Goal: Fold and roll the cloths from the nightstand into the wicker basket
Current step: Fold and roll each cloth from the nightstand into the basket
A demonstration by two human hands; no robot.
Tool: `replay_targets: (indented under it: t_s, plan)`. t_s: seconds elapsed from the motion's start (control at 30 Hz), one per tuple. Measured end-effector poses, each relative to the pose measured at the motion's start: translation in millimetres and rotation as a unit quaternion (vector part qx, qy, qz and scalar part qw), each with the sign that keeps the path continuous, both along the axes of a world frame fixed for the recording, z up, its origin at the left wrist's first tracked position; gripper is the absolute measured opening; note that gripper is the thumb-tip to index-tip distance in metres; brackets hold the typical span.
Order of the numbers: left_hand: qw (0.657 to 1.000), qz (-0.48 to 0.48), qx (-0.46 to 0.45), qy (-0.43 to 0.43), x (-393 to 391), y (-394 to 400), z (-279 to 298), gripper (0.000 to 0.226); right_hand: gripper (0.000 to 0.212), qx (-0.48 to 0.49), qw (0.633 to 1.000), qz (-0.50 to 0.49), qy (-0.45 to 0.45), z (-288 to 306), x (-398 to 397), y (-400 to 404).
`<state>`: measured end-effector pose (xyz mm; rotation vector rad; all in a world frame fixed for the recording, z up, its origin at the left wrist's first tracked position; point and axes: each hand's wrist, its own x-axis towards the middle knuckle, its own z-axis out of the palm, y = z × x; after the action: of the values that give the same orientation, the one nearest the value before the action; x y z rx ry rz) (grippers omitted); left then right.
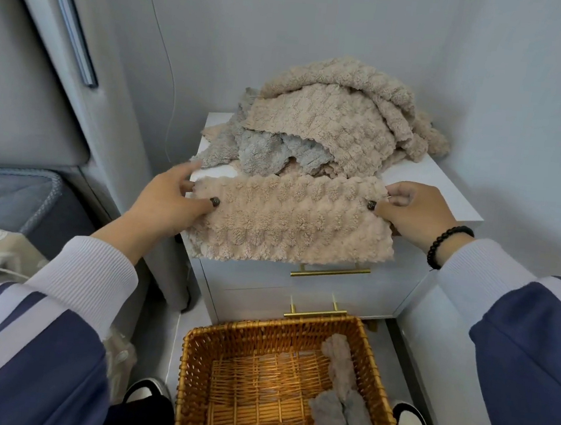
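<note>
- Cloths were the subject of the work; the step in hand was judged to be folding one beige fluffy ribbed cloth [289, 218] flat on the front of the nightstand before rolling it.
- Nearest the viewer, the rectangular honey-coloured wicker basket [195, 375] stood on the floor directly below the nightstand. Three rolled grey-beige cloths [340, 399] already lay along its right side, so the task was judged to be partly done.
- The bare left part of the basket floor was the sensible place for the next roll, laid parallel to those already there.
- Above the basket, the white two-drawer nightstand with brass bar handles [445, 194] carried the beige cloth across its front edge, with the lower hem overhanging the upper drawer.
- The left hand [167, 201] held the cloth's left end, with the thumb pressed on top and the fingers curled round the far corner.
- The right hand [412, 213] gripped the right end, the thumb on top and the fingers curled round the edge; a black bead bracelet [447, 245] sat on that wrist.
- For a clean fold, both ends should be kept level and under equal tension, so that the ribs ran straight and the far edge met the near edge squarely.
- Thick pile was judged likely to spring open; the crease should be pressed flat before rolling from one short end.
- Farthest back, a loose heap of beige and grey fluffy cloths [325, 124] waited on the nightstand, touching the far edge of the held cloth; it should be kept out of the fold.
</note>
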<state>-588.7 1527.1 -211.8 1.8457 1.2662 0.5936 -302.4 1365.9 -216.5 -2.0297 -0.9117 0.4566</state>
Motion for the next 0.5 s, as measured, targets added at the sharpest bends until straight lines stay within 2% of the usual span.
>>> replay_targets:
  t_s: [0.07,0.13,0.3,0.33,0.4,0.43,0.5]
  plan:
    - [0.998,0.003,0.043,0.048,3,-4,0,0.05,0.026,-0.001,0.999,-0.015,-0.039,-1,-4,2]
    - [0.997,0.018,0.056,0.056,5,-4,-1,0.045,0.016,-0.002,0.998,-0.013,-0.069,3,-8,4]
    - [0.993,0.005,0.084,0.081,5,-5,4,0.068,0.011,-0.075,0.991,-0.005,-0.108,10,-10,9]
    - [0.993,0.005,0.078,0.086,5,-5,4,0.068,0.014,-0.09,0.989,-0.006,-0.117,10,-10,10]
    - [0.993,0.013,0.059,0.099,5,-4,3,0.044,0.03,-0.112,0.988,-0.005,-0.109,12,-11,12]
    - [0.994,0.016,0.041,0.102,5,-4,3,0.033,0.044,-0.117,0.99,-0.002,-0.083,13,-12,12]
    - [0.997,0.01,0.002,0.081,5,-3,3,0.028,0.066,-0.101,0.995,0.009,-0.019,15,-11,14]
